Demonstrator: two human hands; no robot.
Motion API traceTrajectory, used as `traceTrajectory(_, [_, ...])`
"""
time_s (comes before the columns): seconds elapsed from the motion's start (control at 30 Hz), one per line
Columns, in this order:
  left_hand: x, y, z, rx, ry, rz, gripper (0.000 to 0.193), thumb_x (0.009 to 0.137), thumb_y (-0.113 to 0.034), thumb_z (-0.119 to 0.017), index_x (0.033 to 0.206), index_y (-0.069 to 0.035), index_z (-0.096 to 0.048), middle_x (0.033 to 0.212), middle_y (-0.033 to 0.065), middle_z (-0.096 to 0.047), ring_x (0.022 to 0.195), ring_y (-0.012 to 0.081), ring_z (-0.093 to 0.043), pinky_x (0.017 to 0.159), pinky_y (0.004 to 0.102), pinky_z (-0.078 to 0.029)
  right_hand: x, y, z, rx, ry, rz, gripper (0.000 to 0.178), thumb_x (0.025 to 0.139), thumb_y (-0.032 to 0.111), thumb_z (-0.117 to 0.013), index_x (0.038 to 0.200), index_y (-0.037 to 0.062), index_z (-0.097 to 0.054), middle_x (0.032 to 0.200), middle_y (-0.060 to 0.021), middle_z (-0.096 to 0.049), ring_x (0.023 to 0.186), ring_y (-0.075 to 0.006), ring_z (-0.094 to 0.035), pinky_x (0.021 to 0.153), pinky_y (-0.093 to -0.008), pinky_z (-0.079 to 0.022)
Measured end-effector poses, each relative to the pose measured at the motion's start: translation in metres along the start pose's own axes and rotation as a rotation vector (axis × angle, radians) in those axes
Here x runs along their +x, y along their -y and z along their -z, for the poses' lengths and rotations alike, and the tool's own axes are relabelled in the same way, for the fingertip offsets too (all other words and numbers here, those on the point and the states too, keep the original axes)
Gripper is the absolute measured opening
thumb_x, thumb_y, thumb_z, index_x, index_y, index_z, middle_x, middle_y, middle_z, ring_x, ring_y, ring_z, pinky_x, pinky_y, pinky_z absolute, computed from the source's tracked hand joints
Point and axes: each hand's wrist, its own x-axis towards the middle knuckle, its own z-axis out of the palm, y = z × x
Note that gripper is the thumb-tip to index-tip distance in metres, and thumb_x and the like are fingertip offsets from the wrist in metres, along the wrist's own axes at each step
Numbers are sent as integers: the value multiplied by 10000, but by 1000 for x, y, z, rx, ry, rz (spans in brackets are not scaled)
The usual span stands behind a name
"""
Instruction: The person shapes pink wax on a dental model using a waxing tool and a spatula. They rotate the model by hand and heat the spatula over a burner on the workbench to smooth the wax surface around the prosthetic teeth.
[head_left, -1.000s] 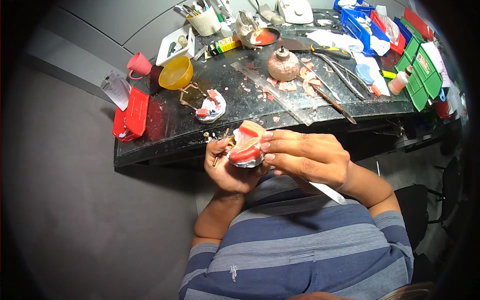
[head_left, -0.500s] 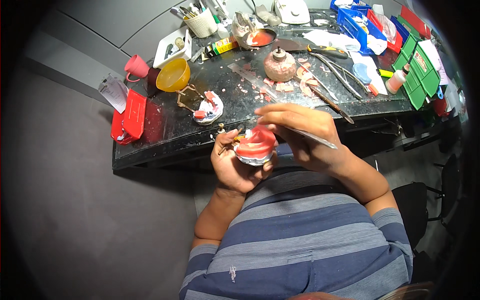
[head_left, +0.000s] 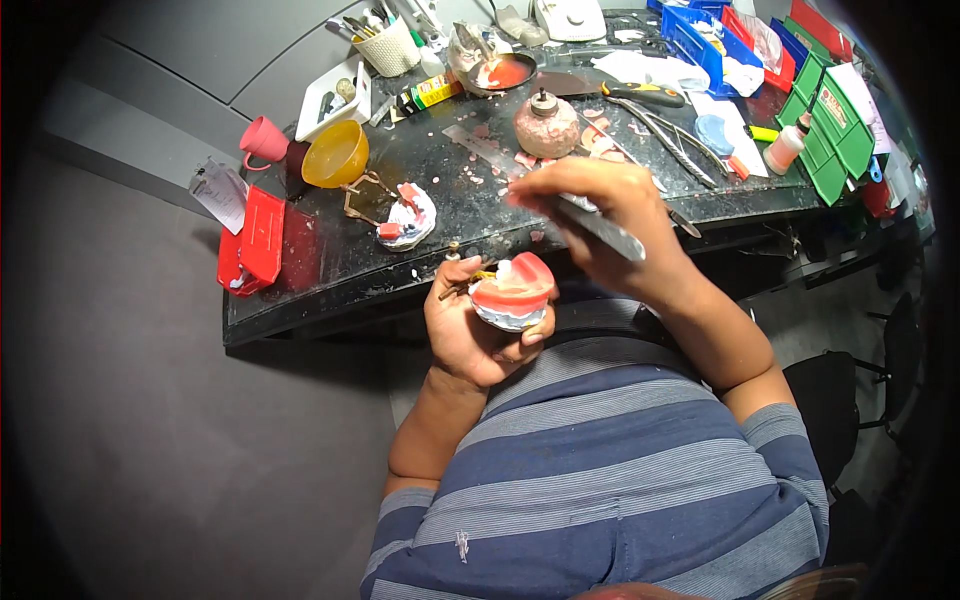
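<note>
Right hand [head_left: 618, 210]: fingers were on the model a second ago; now lifted clear, up towards the table [head_left: 335, 255].
Tool [head_left: 605, 230]: raised with that hand, its silver end no longer over the shirt.
Model [head_left: 512, 293]: shifted slightly right, upper surface now uncovered.

Pink mug [head_left: 262, 138] stands left; green bin [head_left: 845, 148] right.

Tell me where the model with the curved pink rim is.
In the head view, the model is in the left hand, near centre, by the edge of the black table.
</note>
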Motion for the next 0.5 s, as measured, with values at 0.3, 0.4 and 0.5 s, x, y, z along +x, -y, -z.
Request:
traceTrajectory(0.3, [-3, 8, -22, 322, 64, -586, 578, 943, -394, -517, 1363, 3, -503, 1014, 340, -574, 832, 353, -590, 541, 353, -505, -22, 2, 12, 0, -74, 188, 304, 876, -6, -747, 1178, 26, -764, 1116, -167, -747, 910, -286, -767, 787, -356, -606])
traceTrajectory(0.4, [-7, 8, -21, 344, 95, -623, 557, 918, -342, -528, 1365, -13, -493, 1097, 244, -607, 963, 370, -625, 622, 408, -545, -38, 17, 11, 84, 35, 362, 328, 839, -47, -740, 1167, -52, -748, 1149, -229, -738, 980, -309, -778, 768, -357, -650])
traceTrajectory(0.5, [-8, 7, -22, 358, 105, -663, 522, 893, -309, -536, 1321, -10, -520, 1182, 175, -602, 1045, 284, -627, 794, 411, -567, -40, 14, 0, 55, 30, 546, 302, 864, -3, -723, 1160, -56, -746, 1147, -235, -737, 1002, -354, -771, 804, -403, -666])
